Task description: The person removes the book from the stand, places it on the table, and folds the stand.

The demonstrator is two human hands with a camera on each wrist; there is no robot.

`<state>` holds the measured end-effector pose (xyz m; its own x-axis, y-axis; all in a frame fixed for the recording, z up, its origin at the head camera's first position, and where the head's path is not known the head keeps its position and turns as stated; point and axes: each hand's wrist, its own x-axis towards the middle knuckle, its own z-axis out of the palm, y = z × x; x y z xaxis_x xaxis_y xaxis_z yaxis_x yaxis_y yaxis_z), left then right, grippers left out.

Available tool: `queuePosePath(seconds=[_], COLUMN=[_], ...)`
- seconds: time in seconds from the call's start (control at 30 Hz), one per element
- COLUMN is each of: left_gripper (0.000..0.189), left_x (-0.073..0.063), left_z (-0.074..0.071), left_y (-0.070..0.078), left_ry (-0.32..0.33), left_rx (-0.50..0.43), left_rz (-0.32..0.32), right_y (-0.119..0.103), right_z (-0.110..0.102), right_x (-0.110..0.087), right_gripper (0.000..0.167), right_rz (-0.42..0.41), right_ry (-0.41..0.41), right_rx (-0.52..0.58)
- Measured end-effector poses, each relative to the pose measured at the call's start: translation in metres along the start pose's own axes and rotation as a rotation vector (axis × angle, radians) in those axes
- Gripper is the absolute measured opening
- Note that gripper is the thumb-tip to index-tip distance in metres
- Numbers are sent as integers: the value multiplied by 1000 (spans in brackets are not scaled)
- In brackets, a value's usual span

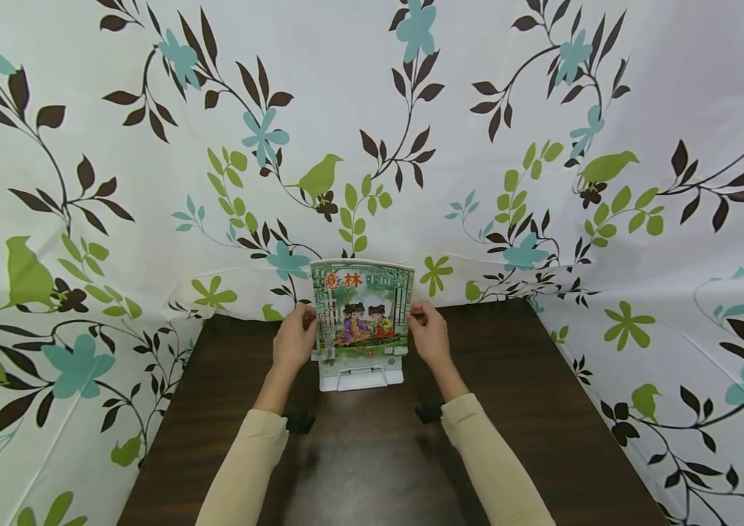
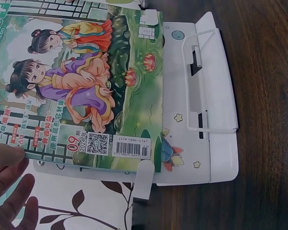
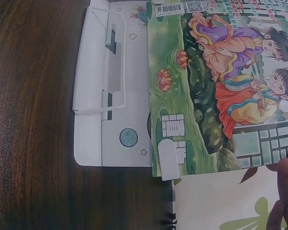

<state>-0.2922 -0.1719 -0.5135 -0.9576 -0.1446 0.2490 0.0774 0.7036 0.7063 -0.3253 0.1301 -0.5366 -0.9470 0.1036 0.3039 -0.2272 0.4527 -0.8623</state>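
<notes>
A magazine [image 1: 362, 310] with two illustrated figures and a green pond on its cover stands upright at the table's back, against a white book stand [image 1: 346, 381]. My left hand [image 1: 295, 336] pinches its left edge, thumb [image 2: 8, 157] on the front. On the opposite edge, my right hand [image 1: 430, 332] grips with thumb and fingers. The magazine's bottom edge sits above the stand's wire holder [image 2: 188, 86]. White tabs [image 2: 144, 179] overlap its lower corners, the other tab [image 3: 169, 160] showing in the right wrist view. Most of the stand's back plate is hidden behind the magazine.
The dark wood table [image 1: 372, 467] spreads out in front of the stand. White cloth [image 1: 372, 109] printed with leaves, birds and flowers hangs behind and at both sides. Black wrist devices [image 1: 300, 421] show under both forearms.
</notes>
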Motion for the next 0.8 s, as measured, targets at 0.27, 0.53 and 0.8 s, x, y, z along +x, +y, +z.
queuePosePath(seconds=[0.27,0.53,0.8], left_gripper=[15,18,19], left_x=[1,3,3], left_z=[-1,-2,-4], left_y=[2,9,17], left_ry=[18,53,56], left_rx=[-23,-68,-104], left_rz=[-10,7,-5], right_y=[-3,-6,-7], right_z=[-1,-3,-4], right_x=[2,5,4], right_gripper=[17,19,20], right_rz=[-22,-51,-45], right_ry=[4,48,60], right_rx=[13,30,45])
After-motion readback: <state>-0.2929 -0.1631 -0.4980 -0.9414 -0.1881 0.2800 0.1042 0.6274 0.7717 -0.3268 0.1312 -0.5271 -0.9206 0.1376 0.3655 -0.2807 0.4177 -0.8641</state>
